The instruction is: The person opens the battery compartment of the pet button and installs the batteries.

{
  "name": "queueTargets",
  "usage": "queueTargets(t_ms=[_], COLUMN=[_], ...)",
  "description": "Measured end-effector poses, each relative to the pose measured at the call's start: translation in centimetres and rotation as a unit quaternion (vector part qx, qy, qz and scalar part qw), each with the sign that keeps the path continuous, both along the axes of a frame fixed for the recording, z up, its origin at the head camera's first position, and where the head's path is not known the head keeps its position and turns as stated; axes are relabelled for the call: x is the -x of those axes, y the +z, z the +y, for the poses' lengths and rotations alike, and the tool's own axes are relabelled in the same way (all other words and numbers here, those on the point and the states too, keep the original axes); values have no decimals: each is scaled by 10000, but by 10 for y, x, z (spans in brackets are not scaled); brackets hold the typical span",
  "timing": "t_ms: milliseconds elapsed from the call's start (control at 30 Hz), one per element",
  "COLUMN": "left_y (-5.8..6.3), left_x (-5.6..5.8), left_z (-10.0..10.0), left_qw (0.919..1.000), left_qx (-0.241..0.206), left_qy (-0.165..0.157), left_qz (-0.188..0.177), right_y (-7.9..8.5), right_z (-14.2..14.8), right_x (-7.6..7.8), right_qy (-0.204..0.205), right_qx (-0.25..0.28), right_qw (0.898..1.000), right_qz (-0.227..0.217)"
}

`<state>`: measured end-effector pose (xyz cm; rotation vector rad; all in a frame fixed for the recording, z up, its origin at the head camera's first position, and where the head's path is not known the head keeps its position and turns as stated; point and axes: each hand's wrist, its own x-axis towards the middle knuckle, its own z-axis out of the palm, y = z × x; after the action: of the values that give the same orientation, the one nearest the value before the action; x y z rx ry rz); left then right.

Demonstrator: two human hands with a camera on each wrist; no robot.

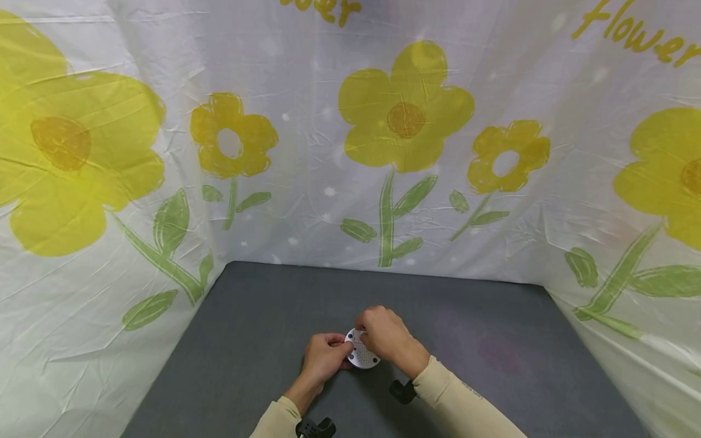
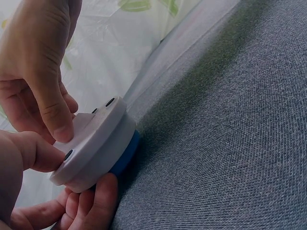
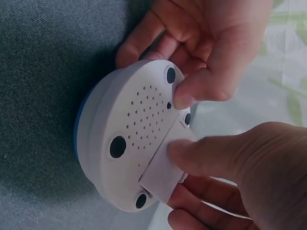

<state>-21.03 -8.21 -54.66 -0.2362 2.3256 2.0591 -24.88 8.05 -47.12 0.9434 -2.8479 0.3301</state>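
A round white device [image 1: 364, 358] with a blue underside is tilted just over the dark tabletop, its flat face up. That face carries a patch of small speaker holes [image 3: 146, 117], several black round feet and a battery cover [image 3: 158, 178] along one side. My left hand [image 1: 323, 359] grips the device's rim, thumb on the face and fingers curled beneath. With the thumb on top and fingers under its outer edge, my right hand [image 1: 387, 334] pinches the battery cover. The cover's lower end stands slightly proud of the face, with small tabs showing.
The dark grey cloth-covered table [image 1: 263, 310] spreads out around both hands. White curtains [image 1: 306, 152] printed with yellow flowers enclose its back and sides. A black wrist-worn camera [image 1: 402, 392] sits at the right cuff, another [image 1: 316, 427] at the left.
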Motion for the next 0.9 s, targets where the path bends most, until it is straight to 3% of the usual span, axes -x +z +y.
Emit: queueTargets(t_ms=[300, 633, 900], left_y=[3, 2, 1], left_x=[-1, -2, -1], left_z=[0, 1, 1], left_qw=[10000, 10000, 10000], left_qx=[67, -15, -58], left_qy=[-13, 24, 32], left_qz=[-44, 7, 22], right_y=[-2, -1, -5], right_z=[2, 14, 20], right_x=[-2, 6, 7], right_qy=[77, -163, -507], right_qx=[245, 299, 337], right_qw=[9997, 9989, 9976], right_qz=[22, 307, -338])
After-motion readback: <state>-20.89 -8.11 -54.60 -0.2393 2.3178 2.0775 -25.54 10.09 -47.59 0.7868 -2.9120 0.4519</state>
